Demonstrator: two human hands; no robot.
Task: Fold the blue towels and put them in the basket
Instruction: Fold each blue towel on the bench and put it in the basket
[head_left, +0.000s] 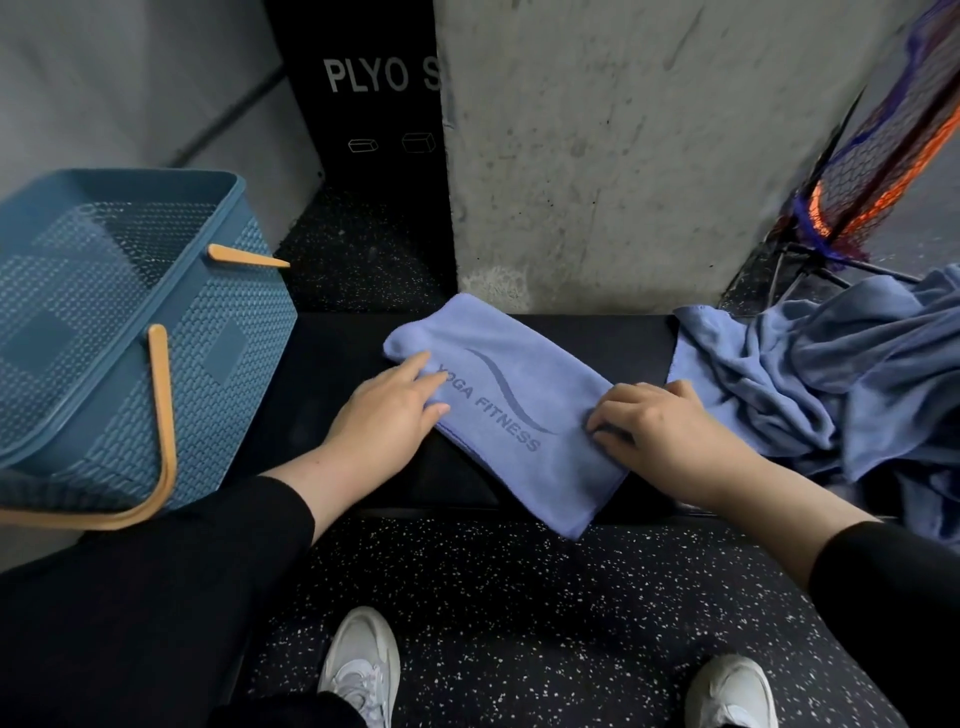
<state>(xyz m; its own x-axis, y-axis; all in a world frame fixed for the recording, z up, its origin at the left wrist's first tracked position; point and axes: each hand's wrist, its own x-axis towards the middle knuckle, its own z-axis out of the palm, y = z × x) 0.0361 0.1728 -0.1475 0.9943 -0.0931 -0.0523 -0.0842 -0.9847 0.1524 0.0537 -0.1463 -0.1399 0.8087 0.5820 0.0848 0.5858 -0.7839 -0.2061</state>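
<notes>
A folded blue towel (511, 410) printed "YOGA FITNESS" lies slantwise on a black bench (337, 358), its near corner hanging over the front edge. My left hand (387, 415) rests on the towel's left edge with straight fingers. My right hand (660, 431) has its fingers curled onto the towel's right edge and seems to pinch the cloth. A heap of unfolded blue towels (841, 374) is piled on the bench to the right. A blue woven basket (171, 332) with orange handles stands at the left, with no towels showing inside.
A concrete pillar (623, 156) rises right behind the bench. A black plyo box (363, 104) stands behind at the left. A net on a dark frame (857, 182) leans at the back right. Speckled black floor and my white shoes (361, 670) are below.
</notes>
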